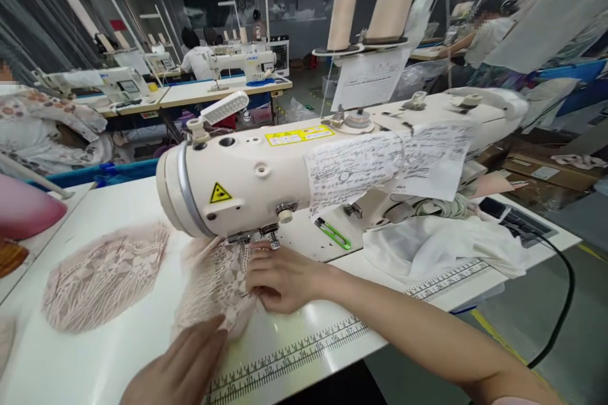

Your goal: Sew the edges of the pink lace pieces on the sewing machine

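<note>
A piece of pale pink lace fabric [213, 285] lies under the needle end of a white sewing machine [247, 177]. My right hand [280, 275] is at its right edge close beside the presser foot, with curled fingers closed on the lace. At the near edge of the same piece, my left hand [180, 361] rests with its fingers stretched out over the cloth; its thumb is hidden. Another pink lace piece [107, 278] lies flat on the white table [142, 354] to the left. The stitching point is hidden behind the machine head and my right fingers.
Green thread snips [334, 234] lie on the machine bed. White cloth [441, 243] is heaped at the right, beside a printed ruler strip [304, 351] along the front edge. Thread cones [342, 16] stand behind the machine. Several people sit at other machines.
</note>
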Demonstrator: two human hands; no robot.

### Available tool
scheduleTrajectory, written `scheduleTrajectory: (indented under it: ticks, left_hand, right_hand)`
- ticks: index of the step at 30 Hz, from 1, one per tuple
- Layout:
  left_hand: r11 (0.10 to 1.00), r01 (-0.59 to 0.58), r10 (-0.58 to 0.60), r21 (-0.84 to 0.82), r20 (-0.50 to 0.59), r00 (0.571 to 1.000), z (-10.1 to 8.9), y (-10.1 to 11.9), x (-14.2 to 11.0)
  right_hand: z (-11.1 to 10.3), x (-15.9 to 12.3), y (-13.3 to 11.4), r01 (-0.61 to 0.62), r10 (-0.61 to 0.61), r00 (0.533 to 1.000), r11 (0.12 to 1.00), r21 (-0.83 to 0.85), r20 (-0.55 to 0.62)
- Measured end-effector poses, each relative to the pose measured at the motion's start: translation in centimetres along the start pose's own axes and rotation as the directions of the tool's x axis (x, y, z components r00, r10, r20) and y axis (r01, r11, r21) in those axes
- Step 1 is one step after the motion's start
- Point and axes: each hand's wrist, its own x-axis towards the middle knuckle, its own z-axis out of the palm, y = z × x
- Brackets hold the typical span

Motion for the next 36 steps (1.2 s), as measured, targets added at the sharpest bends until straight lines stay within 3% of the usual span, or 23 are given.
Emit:
scheduleTrajectory:
  ticks: [3,6,9,12,18,21,26,32,36]
  left_hand:
    - [0.945,0.28,-0.261,-0.172,0.125,0.957,-2.1,0.2,2.3]
    - [0.911,0.35,-0.307,-0.218,0.206,0.929,-3.0,-0.1,5.0]
    - [0.942,0.224,-0.149,-0.251,0.286,0.946,-2.2,-0.8,7.0]
    - [0.973,0.098,-0.038,-0.207,0.276,0.96,-0.3,-1.6,8.1]
    - [0.986,-0.096,0.094,-0.134,-0.02,0.995,2.6,-2.1,8.1]
    - [0.983,-0.102,0.088,-0.154,-0.098,0.991,3.0,-1.7,7.7]
    - [0.979,-0.109,0.079,-0.169,-0.176,0.981,3.2,-1.4,7.7]
    - [0.987,-0.144,0.132,-0.067,-0.156,0.979,2.8,-1.7,7.7]
    - [0.991,-0.137,0.134,-0.008,-0.153,0.979,2.9,-1.8,7.6]
  right_hand:
    - [0.0,0.1,0.0,-0.018,0.022,0.998,0.997,0.072,-0.055]
    - [0.1,0.0,0.0,-0.079,0.096,0.989,0.986,0.143,-0.115]
    - [-0.1,-0.1,0.1,-0.095,0.125,0.976,0.981,0.167,-0.177]
    - [-0.4,0.0,0.2,-0.087,0.119,0.975,0.982,0.167,-0.188]
    - [-0.9,0.0,0.4,-0.068,0.075,0.996,0.99,0.127,-0.052]
    - [-0.5,-0.2,0.4,-0.058,0.058,0.998,0.997,0.042,0.002]
    - [0.6,-0.2,0.4,-0.038,0.025,0.994,0.992,-0.124,-0.109]
    - [0.9,-0.2,0.8,0.042,-0.064,0.988,0.987,-0.155,-0.141]
    - [1.1,-0.7,0.9,0.039,-0.057,0.99,0.989,-0.142,-0.127]
